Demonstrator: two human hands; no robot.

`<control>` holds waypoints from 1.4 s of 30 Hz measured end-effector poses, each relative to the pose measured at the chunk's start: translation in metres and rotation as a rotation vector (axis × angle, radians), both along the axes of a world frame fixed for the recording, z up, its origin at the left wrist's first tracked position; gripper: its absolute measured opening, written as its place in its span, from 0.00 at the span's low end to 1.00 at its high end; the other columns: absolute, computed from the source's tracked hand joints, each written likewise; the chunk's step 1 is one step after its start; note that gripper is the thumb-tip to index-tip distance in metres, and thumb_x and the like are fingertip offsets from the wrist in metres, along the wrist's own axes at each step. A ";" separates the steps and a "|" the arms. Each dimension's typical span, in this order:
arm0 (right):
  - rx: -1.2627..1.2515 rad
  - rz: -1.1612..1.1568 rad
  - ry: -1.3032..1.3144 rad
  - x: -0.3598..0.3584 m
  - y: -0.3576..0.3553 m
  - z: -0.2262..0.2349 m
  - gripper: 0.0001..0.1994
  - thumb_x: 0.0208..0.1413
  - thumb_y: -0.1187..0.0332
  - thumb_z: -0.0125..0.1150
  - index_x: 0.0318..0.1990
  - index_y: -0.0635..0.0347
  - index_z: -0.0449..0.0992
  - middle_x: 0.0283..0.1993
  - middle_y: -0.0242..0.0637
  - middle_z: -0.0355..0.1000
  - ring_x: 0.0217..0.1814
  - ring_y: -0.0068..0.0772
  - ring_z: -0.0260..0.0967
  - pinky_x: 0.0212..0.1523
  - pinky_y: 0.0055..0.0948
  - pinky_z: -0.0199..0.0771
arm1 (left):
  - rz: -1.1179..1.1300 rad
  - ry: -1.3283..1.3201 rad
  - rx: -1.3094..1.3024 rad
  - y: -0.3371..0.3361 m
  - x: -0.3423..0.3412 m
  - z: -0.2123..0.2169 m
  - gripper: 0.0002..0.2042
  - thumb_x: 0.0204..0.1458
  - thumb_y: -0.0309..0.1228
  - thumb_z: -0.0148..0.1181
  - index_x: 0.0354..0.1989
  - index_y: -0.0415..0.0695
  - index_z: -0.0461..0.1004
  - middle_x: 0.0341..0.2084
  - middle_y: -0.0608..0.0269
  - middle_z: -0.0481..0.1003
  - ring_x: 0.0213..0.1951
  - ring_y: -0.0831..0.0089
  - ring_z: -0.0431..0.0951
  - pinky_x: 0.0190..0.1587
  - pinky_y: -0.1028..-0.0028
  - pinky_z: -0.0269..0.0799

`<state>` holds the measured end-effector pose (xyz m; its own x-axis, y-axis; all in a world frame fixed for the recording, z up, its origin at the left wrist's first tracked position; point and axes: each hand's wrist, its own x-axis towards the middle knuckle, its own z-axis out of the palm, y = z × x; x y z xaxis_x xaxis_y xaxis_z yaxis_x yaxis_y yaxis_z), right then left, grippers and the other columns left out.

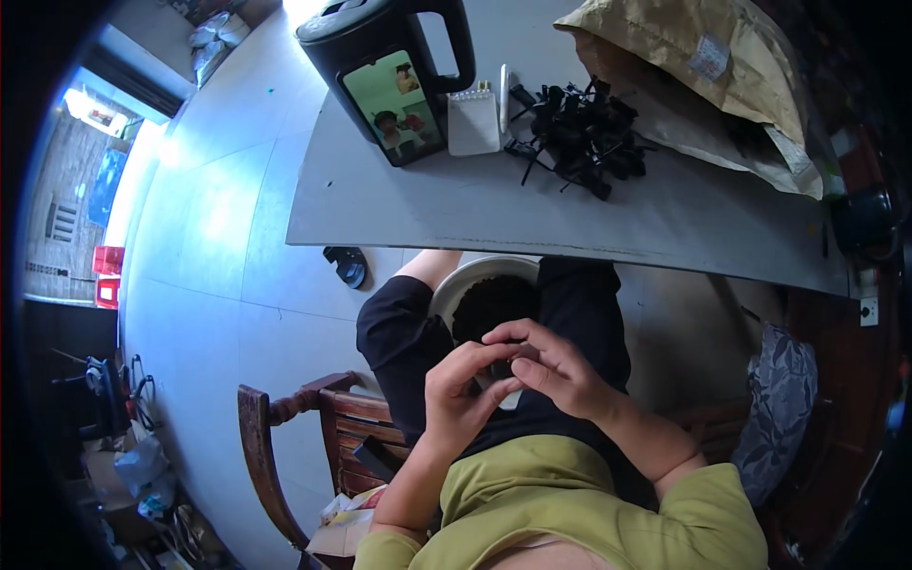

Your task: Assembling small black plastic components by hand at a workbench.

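Over my lap my two hands meet, fingertips together. My left hand (462,388) is closed in a curved pinch, its thumb and forefinger reaching toward the right hand. My right hand (559,372) pinches at the same spot from the other side. Whatever sits between the fingertips is too small and hidden to make out. Just beyond the hands, between my knees, stands a pale round bucket (446,291) holding a dark mass (494,302). On the grey table (399,214) in front lies a tangled heap of small black parts (584,138).
A phone (391,109) leans on a black jug (332,38) at the table's back left. Beside it lie a small notepad (473,122) and a white pen (504,95). A brown paper bag (708,85) lies at the right. A wooden chair (356,427) is under me; a sandal (347,267) rests on the floor.
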<state>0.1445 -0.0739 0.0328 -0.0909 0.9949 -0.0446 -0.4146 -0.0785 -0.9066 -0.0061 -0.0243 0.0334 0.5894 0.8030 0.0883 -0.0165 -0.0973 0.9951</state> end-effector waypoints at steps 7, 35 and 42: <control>0.386 -0.295 -0.835 -0.012 0.000 -0.008 0.17 0.56 0.67 0.51 0.51 0.65 0.65 0.38 0.43 0.69 0.31 0.36 0.67 0.36 0.31 0.66 | 0.099 -0.386 -0.535 -0.015 0.011 -0.009 0.06 0.56 0.27 0.50 0.35 0.37 0.67 0.31 0.65 0.64 0.34 0.77 0.65 0.41 0.80 0.60; -0.117 0.504 0.081 0.017 -0.025 -0.006 0.13 0.62 0.58 0.46 0.40 0.59 0.67 0.20 0.21 0.57 0.22 0.10 0.54 0.23 0.14 0.53 | -0.348 0.085 0.473 0.010 -0.024 0.011 0.13 0.33 0.32 0.72 0.27 0.44 0.76 0.12 0.65 0.69 0.15 0.69 0.71 0.18 0.75 0.63; 0.019 0.862 -0.144 0.012 -0.036 -0.002 0.19 0.63 0.56 0.40 0.49 0.63 0.64 0.21 0.39 0.63 0.24 0.31 0.62 0.28 0.28 0.62 | -0.603 -0.011 0.389 0.001 -0.031 0.013 0.11 0.37 0.32 0.69 0.29 0.42 0.76 0.13 0.64 0.68 0.17 0.67 0.71 0.20 0.74 0.65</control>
